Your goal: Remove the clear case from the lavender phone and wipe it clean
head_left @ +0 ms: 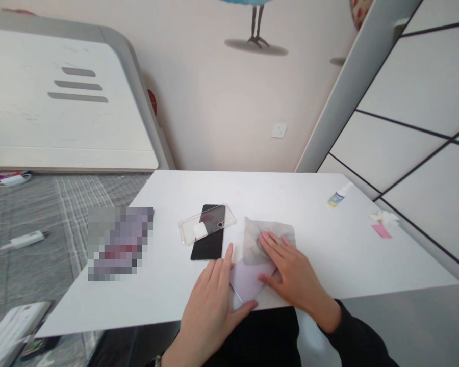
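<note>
Low on the white table [168, 290], a flat lilac piece [252, 278] with a pointed near corner lies partly under a thin grey sheet [254, 244]. I cannot tell whether the sheet is cloth or paper. My right hand [290, 270] lies flat on the sheet, fingers stretched out, its thumb over the lilac piece. Along the left edge of the lilac piece rests my left hand [212, 298], fingers straight and thumb apart near the lower corner. Just beyond it, a clear phone case [189, 229] lies across a black phone [208, 247], with a small white square on top.
A blurred-out purplish item [122, 244] lies at the table's left. To the right stand a small bottle [336, 198] with a yellow label, a crumpled white tissue [386, 219] and a pink slip [381, 231]. A white adapter with a cable [26, 239] lies on the grey checked fabric [72, 204].
</note>
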The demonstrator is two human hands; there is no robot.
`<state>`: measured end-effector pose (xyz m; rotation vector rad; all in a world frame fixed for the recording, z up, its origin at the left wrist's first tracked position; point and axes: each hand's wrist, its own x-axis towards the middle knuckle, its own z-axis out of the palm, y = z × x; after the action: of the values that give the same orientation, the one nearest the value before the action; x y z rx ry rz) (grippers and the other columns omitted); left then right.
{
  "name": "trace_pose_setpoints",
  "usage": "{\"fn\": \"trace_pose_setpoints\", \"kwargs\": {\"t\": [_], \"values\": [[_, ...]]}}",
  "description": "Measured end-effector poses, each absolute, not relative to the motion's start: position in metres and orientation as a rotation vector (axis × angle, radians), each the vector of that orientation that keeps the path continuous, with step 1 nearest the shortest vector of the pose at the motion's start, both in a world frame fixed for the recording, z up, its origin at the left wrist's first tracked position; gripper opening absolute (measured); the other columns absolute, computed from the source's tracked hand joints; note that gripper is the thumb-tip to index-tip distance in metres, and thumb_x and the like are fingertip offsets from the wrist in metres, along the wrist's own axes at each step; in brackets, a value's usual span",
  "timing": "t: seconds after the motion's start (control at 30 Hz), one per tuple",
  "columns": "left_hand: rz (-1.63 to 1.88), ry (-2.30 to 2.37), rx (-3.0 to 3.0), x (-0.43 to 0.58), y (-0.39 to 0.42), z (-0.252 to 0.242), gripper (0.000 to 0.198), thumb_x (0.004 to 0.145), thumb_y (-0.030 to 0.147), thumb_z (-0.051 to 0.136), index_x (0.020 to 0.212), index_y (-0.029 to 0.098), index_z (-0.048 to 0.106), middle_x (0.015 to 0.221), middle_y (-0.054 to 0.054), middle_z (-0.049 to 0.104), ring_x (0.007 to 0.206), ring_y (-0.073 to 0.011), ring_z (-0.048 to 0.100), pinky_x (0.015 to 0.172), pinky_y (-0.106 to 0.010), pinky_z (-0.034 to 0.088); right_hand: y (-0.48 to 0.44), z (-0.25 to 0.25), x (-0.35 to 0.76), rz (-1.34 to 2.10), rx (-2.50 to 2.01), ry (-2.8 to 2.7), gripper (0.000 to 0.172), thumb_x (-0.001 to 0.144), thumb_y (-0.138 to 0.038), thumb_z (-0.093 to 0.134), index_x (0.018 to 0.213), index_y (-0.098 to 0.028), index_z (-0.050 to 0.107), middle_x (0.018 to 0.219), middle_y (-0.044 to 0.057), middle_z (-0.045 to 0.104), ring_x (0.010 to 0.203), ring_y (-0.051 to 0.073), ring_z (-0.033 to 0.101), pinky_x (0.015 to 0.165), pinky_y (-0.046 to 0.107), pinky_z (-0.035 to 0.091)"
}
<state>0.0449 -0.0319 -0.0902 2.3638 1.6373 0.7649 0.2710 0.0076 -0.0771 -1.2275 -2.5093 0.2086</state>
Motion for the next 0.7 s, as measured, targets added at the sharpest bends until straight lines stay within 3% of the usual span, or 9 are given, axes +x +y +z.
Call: {"fn": "trace_pose_setpoints", "kwargs": {"t": [0.1,0.23,0.6,0.7], "values": [[0.749,1.645,2.374,0.046,-0.032,-0.09,0.137,0.071,0.044,0.095,0.166,0.022,-0.001,0.118,-0.011,0.064,0.104,-0.0329,0.065,0.09,-0.048,0.059,0.001,-0.079,0.272,0.252,-1.117,-2.602,0.098,0.093,-0.078,0.056,0.162,-0.012,0.036,0.165,0.015,0.04,0.152,0.034,0.041,0.125,0.059,0.037],[0.749,1.655,2.377,0.046,-0.033,-0.09,0.129,0.074,0.046,0.092,0.165,0.02,0.004,0.115,-0.01,0.064,0.104,-0.0328,0.064,0.089,-0.048,0.059,0.004,-0.078,0.276,0.179,-1.232,-2.578,0.084,0.099,-0.072,0.05,0.16,-0.015,0.04,0.163,0.012,0.044,0.151,0.033,0.044,0.123,0.06,0.041],[0.734,1.71,2.372,0.049,-0.034,-0.089,0.127,0.072,0.046,0.094,0.163,0.017,0.011,0.112,-0.008,0.062,0.102,-0.0316,0.062,0.088,-0.048,0.058,0.001,-0.087,0.288,0.064,-1.238,-2.527,0.092,0.095,-0.071,0.059,0.161,-0.01,0.039,0.163,0.016,0.043,0.149,0.034,0.046,0.12,0.055,0.046],[0.729,1.691,2.373,0.049,-0.033,-0.089,0.127,0.071,0.045,0.094,0.163,0.017,0.012,0.113,-0.009,0.062,0.105,-0.0323,0.062,0.091,-0.048,0.057,0.001,-0.086,0.292,0.068,-1.263,-2.526,0.085,0.099,-0.07,0.054,0.159,-0.013,0.042,0.162,0.014,0.046,0.148,0.034,0.048,0.119,0.056,0.047]]}}
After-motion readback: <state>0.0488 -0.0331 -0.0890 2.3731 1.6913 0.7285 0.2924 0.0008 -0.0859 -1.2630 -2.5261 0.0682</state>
